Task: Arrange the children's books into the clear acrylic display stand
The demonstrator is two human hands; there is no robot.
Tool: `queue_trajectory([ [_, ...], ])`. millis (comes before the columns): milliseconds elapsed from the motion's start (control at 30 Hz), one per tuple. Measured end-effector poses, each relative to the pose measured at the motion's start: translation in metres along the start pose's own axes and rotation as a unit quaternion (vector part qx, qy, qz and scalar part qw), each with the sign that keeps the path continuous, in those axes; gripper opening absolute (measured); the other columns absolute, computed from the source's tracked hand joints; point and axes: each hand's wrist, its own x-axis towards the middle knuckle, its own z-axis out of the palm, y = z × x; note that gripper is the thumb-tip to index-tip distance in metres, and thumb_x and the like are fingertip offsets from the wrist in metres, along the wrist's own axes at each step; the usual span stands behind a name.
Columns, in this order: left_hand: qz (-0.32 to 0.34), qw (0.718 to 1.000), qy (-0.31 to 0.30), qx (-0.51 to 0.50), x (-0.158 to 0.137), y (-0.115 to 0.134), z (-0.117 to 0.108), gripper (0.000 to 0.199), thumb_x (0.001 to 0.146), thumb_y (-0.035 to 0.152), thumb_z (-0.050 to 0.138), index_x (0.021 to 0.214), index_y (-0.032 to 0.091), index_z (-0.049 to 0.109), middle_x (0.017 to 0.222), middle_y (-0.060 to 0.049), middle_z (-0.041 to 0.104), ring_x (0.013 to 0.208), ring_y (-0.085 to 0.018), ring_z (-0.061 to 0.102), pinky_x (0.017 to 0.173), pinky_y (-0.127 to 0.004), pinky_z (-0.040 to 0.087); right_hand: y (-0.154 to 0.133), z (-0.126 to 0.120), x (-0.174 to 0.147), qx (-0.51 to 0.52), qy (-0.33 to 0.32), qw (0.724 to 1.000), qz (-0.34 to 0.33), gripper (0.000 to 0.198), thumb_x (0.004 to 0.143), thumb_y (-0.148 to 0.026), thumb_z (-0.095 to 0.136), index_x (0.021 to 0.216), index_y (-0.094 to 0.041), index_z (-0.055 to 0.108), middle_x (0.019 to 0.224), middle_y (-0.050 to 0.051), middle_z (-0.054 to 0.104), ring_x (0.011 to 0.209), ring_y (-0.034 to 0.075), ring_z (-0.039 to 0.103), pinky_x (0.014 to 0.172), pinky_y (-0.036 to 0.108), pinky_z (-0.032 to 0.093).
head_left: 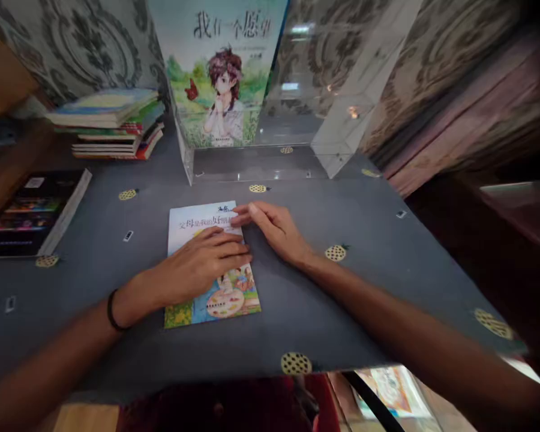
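A thin picture book (231, 297) with Chinese lettering and painted figures on its cover lies closed on the grey tabletop. My left hand (202, 261) rests flat across its middle, fingers stretched toward the right edge, a dark band round the wrist. At the book's upper right corner is my right hand (274, 228), its fingers extended over the edge and nothing in its grasp. Behind both hands stands a clear acrylic holder (337, 135). Another picture book (227, 90), showing a figure and a red butterfly, leans upright in its left half.
A stack of books (112, 123) sits at the back left, against the patterned wall. Nearer on the left lies a thick black book (31, 210). The grey table (364, 318) with pineapple prints has its right edge by a dark gap. Below the front edge another colourful book (391, 390) shows.
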Motion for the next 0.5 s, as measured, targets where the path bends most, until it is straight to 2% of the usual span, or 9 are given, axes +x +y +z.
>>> queue_trajectory([
  [167, 0.009, 0.998, -0.029, -0.048, -0.001, 0.003, 0.001, 0.050, 0.090, -0.003, 0.040, 0.128, 0.021, 0.062, 0.134, -0.005, 0.067, 0.131, -0.022, 0.053, 0.109, -0.045, 0.037, -0.005, -0.004, -0.006, -0.017, -0.005, 1.000, 0.003, 0.052, 0.100, -0.060, 0.041, 0.094, -0.019, 0.072, 0.095, 0.007, 0.079, 0.096, 0.020, 0.073, 0.092, 0.037, 0.054],
  [367, 0.000, 0.999, -0.024, -0.036, -0.002, 0.013, 0.001, 0.043, 0.095, 0.001, 0.041, 0.127, 0.021, 0.063, 0.132, -0.005, 0.068, 0.132, -0.023, 0.053, 0.107, -0.045, 0.038, -0.005, -0.002, -0.009, -0.023, -0.005, 1.000, 0.007, 0.053, 0.099, -0.062, 0.042, 0.107, -0.019, 0.071, 0.098, 0.006, 0.078, 0.095, 0.020, 0.073, 0.094, 0.040, 0.053],
  [500, 0.027, 0.995, -0.056, -0.073, -0.006, 0.020, -0.005, 0.048, 0.088, 0.000, 0.047, 0.129, 0.022, 0.061, 0.137, -0.005, 0.065, 0.135, -0.022, 0.052, 0.111, -0.044, 0.037, -0.004, -0.001, -0.009, -0.030, -0.001, 1.000, -0.004, 0.051, 0.100, -0.061, 0.042, 0.106, -0.019, 0.070, 0.096, 0.006, 0.078, 0.095, 0.020, 0.073, 0.094, 0.039, 0.053],
])
